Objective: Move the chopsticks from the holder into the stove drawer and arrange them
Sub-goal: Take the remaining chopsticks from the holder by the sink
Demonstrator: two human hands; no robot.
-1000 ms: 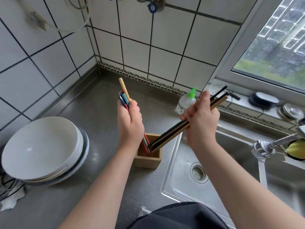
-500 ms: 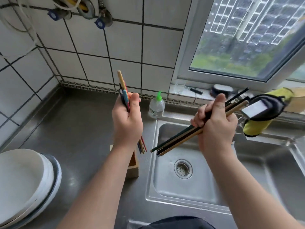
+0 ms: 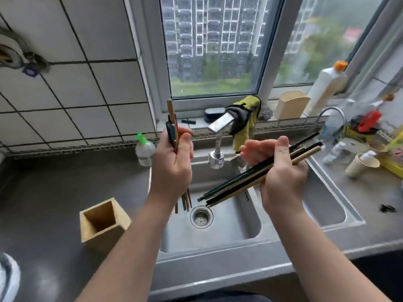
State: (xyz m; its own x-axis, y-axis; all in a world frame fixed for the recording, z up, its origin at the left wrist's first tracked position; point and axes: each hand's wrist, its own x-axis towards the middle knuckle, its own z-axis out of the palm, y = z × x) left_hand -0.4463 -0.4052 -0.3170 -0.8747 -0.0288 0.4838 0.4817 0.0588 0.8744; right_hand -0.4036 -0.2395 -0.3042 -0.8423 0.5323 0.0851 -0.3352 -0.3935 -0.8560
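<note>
My left hand [image 3: 172, 168] grips an upright bundle of coloured and wooden chopsticks [image 3: 172, 125] over the left side of the sink. My right hand [image 3: 281, 171] holds a slanted bundle of black and tan chopsticks [image 3: 237, 188], tips pointing down-left above the drain; its fingers are loosely spread around them. The square wooden holder [image 3: 102, 223] stands empty on the steel counter, left of and below my left hand. No stove drawer is in view.
The steel sink [image 3: 229, 227] with its drain lies under both hands. A faucet [image 3: 218, 136] with a yellow cloth stands behind them. A small green-capped bottle [image 3: 144, 151] is at the back left. Bottles, cups and clutter crowd the right counter. A white bowl's edge [image 3: 8, 277] shows bottom left.
Both hands lifted their chopstick bundles out of the holder and carried them right over the sink. The view swung right, so the holder now sits empty at lower left.
</note>
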